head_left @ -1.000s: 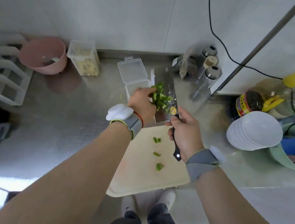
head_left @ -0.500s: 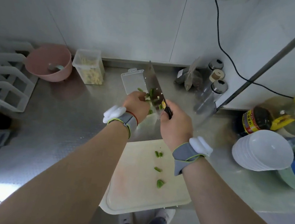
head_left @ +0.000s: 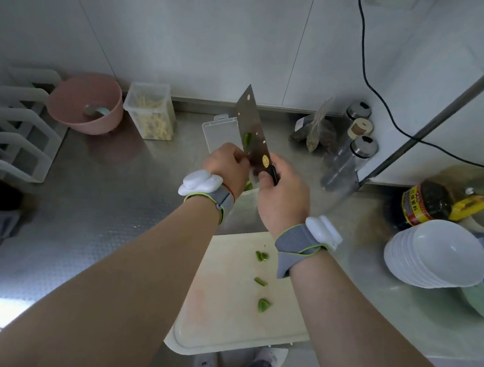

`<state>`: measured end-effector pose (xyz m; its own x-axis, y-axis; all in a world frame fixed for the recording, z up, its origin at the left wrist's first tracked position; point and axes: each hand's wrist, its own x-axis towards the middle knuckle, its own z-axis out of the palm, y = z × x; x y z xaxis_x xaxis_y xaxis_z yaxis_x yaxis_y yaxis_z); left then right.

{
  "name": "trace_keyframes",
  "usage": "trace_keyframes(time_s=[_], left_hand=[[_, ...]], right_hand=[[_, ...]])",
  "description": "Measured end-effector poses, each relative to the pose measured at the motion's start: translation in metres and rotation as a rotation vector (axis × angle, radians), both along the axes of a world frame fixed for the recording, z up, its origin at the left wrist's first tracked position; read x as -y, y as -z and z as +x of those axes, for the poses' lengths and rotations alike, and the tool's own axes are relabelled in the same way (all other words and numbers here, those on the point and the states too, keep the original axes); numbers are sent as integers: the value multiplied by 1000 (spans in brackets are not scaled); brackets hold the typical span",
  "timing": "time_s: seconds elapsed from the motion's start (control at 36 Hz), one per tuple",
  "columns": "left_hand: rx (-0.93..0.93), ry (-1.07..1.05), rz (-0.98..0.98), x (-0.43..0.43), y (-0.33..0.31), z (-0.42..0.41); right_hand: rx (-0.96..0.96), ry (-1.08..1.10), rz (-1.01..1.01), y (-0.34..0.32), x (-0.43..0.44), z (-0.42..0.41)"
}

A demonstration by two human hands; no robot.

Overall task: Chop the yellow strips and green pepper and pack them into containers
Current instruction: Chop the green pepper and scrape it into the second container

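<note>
Three pepper pieces (head_left: 263, 305) lie on the board (head_left: 222, 322), nearest the body, in a line running away from it. They sit behind both hands, closer to the right arm. Past the board's far edge is the open container (head_left: 244, 202). Above it, the right hand (head_left: 283, 195) grips the cleaver (head_left: 250, 119), with the blade tilted up and away and a stuck piece (head_left: 247, 138) on its face. The left hand (head_left: 227, 164) curls against that face. Whether it holds anything cannot be told. The strips box (head_left: 150, 114) stands far left.

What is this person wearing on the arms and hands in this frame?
No sleeves or gloves. Behind the left hand and the right hand alike sits a grey fabric wristband edged in lime green, carrying a rounded white plastic unit. The left wrist also has a thin red cord.
</note>
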<state>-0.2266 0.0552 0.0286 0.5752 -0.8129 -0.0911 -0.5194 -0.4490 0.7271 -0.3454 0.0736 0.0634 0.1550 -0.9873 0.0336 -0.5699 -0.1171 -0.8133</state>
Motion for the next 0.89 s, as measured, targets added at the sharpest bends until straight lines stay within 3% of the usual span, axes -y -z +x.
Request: trace_keyframes(time_s=[0.11,0.39,0.69,0.89], left_hand=[[118,4,77,0,4,8],[93,9,49,-7,2,6],[70,84,-153,-49,-4,-26],[56,337,103,-105,52,-60]], right_hand=[[21,34,-24,-3,-3,2],[19,55,26,1,0,-3],[173,268,74,16,-34,-53],[141,375,217,52,-84,-103]])
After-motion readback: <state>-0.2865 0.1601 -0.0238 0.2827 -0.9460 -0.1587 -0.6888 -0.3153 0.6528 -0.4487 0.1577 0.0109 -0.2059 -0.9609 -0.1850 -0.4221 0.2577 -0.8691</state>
